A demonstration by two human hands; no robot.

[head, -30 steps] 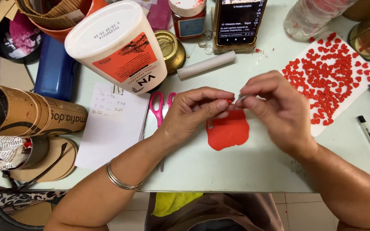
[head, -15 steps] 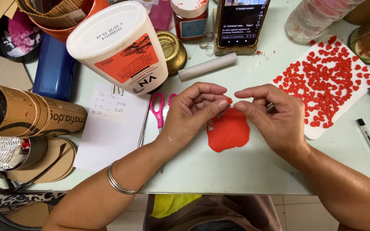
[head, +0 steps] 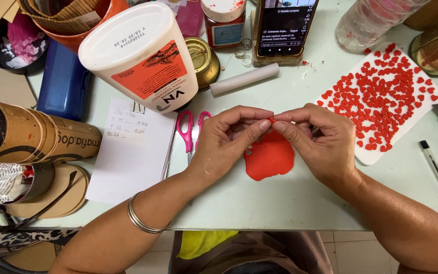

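The pale green table top [head: 280,203] carries everything. Largest on it is the big white plastic tub with an orange label [head: 143,56], lying on its side up and to the left of the flat red clay sheet [head: 269,157], which serves here as the landmark. A brown cardboard tube [head: 31,134] lies far left of the sheet. The white tray strewn with small red clay hearts [head: 353,147] sits just right of the sheet and above it. A white paper note [head: 128,152] lies left of the sheet. A black phone [head: 285,25] stands well above it, with a white cylinder roller [head: 244,79] lying between phone and sheet. Pink-handled scissors [head: 186,131] lie just left of the sheet, partly under the left wrist.

The left hand [head: 229,142] and right hand [head: 320,142] meet over the sheet's upper edge, fingertips pinched narrowly together on one tiny red clay piece [head: 271,120].
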